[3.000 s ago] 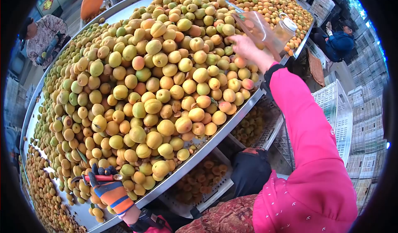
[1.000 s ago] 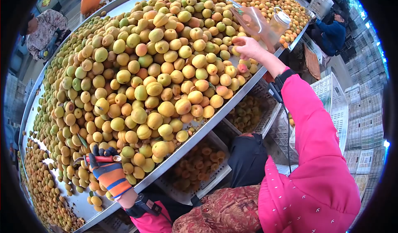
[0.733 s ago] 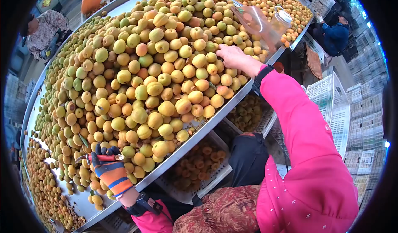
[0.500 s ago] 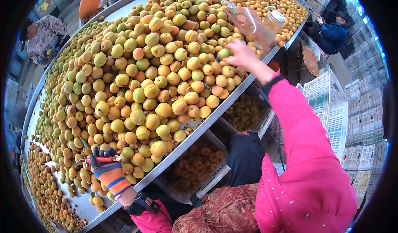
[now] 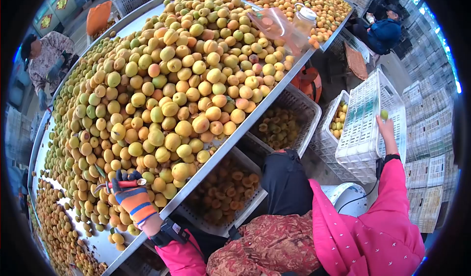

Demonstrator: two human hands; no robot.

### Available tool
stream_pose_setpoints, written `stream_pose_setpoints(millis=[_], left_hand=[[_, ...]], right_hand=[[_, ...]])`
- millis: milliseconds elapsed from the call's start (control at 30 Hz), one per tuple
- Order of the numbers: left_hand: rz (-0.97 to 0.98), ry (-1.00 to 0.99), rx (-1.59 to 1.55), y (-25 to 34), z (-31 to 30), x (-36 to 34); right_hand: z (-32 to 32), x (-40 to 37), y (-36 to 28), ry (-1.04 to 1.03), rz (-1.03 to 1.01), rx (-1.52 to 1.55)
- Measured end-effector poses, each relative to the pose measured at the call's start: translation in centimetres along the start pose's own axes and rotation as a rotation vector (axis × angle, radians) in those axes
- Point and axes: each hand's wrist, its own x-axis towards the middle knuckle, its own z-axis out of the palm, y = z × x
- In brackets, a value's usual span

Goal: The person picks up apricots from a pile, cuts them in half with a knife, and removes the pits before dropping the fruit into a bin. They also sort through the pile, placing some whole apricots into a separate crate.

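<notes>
a metal table [image 5: 208, 168] runs under the left hand [image 5: 133, 200] and slants away forward. far beyond that hand, a greenish wall [image 5: 50, 10] carries red and yellow signs [image 5: 62, 2]. past the right hand [image 5: 386, 128], pale crate stacks [image 5: 431, 129] rise to the right, blurred with distance. grey floor [image 5: 398, 72] shows ahead of it, and white-blue daylight [image 5: 458, 86] breaks in above the stacks.

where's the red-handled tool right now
In the head view, the red-handled tool is at lower left, in the gloved left hand, against the piled fruit near the table's metal edge.
</notes>
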Motion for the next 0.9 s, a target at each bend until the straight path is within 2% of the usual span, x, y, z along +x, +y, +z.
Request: stream_pose_setpoints(millis=[67, 133, 200, 233, 267, 300, 333, 367, 400, 433, 467, 500, 567, 633, 667, 700, 733, 767, 833, 867, 900], left_hand=[[0.033, 0.003, -0.002, 0.0, 0.6, -0.6], [0.036, -0.009, 0.009, 0.2, 0.4, -0.4], [0.045, 0.013, 0.006, 0.3, 0.7, -0.5], [0.047, 0.021, 0.004, 0.4, 0.7, -0.4], [0.047, 0.002, -0.012, 0.6, 0.6, -0.3], [0.041, -0.022, -0.026, 0.7, 0.4, -0.1], [0.047, -0.039, 0.012, 0.8, -0.2, 0.5], [0.079, 0.036, 0.097, 0.7, 0.3, 0.3], [0.066, -0.077, 0.128, 1.3, -0.9, 0.9], [0.038, -0.195, 0.154, 1.6, -2.4, 1.5], [0.148, -0.069, 0.313, 1.5, -2.1, 1.2], [0.116, -0.141, 0.330, 1.9, -2.9, 1.8], [-0.058, -0.373, 0.127, 3.7, -5.5, 4.5], [-0.066, -0.381, 0.086, 3.4, -5.5, 4.8], [-0.053, -0.299, 0.096, 2.6, -4.2, 3.8], [-0.060, -0.310, 0.098, 1.7, -2.7, 2.8], [0.009, -0.118, 0.124, 0.8, -1.1, 1.7], [0.079, 0.075, 0.151, 0.4, -0.3, 1.1], [0.119, 0.082, 0.173, 0.7, -1.4, 1.9], [0.133, 0.016, 0.215, 1.8, -3.7, 3.8], [0.146, -0.053, 0.258, 2.4, -4.6, 4.9]], right_hand=[[0.0, 0.7, -5.4, 0.436, -0.226, 0.070], [-4.3, -1.0, -14.4, 0.187, -0.193, -0.051], [-8.2, -4.0, -22.7, 0.078, -0.334, -0.139], [-7.5, -4.4, -25.8, 0.222, -0.515, 0.029], [-7.6, -6.6, -30.1, 0.389, -0.778, 0.252], [-8.5, -10.0, -34.1, 0.206, -0.927, 0.552], [-8.1, -13.4, -37.7, -0.094, -0.897, 0.779], [-8.3, -16.9, -41.1, -0.308, -0.965, 0.854], [-6.3, -19.0, -44.3, -0.258, -1.138, 0.780], [-4.3, -21.0, -47.4, -0.371, -1.067, 0.642], [-3.7, -22.9, -49.5, -0.393, -1.059, 0.469], [-2.8, -24.6, -50.0, -0.298, -0.997, 0.648], [-2.4, -25.6, -51.3, -0.193, -0.926, 0.642], [-2.2, -25.2, -51.0, -0.220, -0.870, 0.719], [-1.8, -24.9, -50.6, -0.262, -0.853, 0.764], [-2.2, -24.5, -50.1, -0.301, -0.839, 0.813], [-2.5, -24.2, -49.4, -0.384, -0.792, 0.856], [-3.7, -23.6, -48.1, -0.380, -0.785, 0.861], [-5.4, -21.6, -44.0, -0.365, -0.696, 1.106], [-3.4, -18.5, -41.9, -0.060, -0.830, 1.136], [-7.3, -17.1, -36.7, -0.081, -0.666, 1.050]])
